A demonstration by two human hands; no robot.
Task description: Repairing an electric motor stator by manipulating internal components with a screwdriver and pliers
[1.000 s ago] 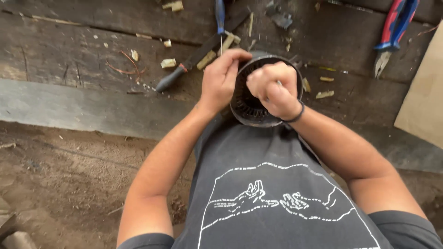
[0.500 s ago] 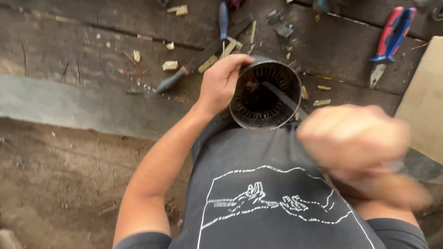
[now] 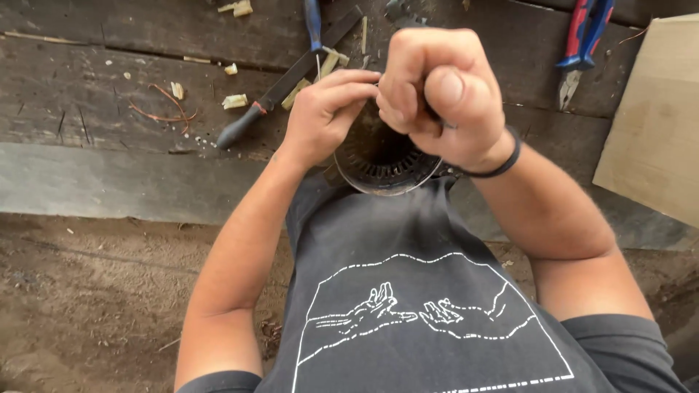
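A round dark metal ring with slotted inner teeth rests at the edge of the wooden bench, against my stomach. My left hand grips its left rim, fingers curled over the top. My right hand is raised just above the ring, close to the camera. It is closed in a fist and pinches a small dark piece that is mostly hidden between thumb and fingers. A black band circles that wrist.
A black-handled tool and a blue-handled tool lie behind my left hand. Red-and-blue pliers lie at the back right beside a tan board. Copper wire scraps and pale chips litter the bench. Dirt floor lies below.
My right hand left the ring, swung back towards the camera in a blur, and now hovers closed above the ring. My left hand kept its grip on the rim.
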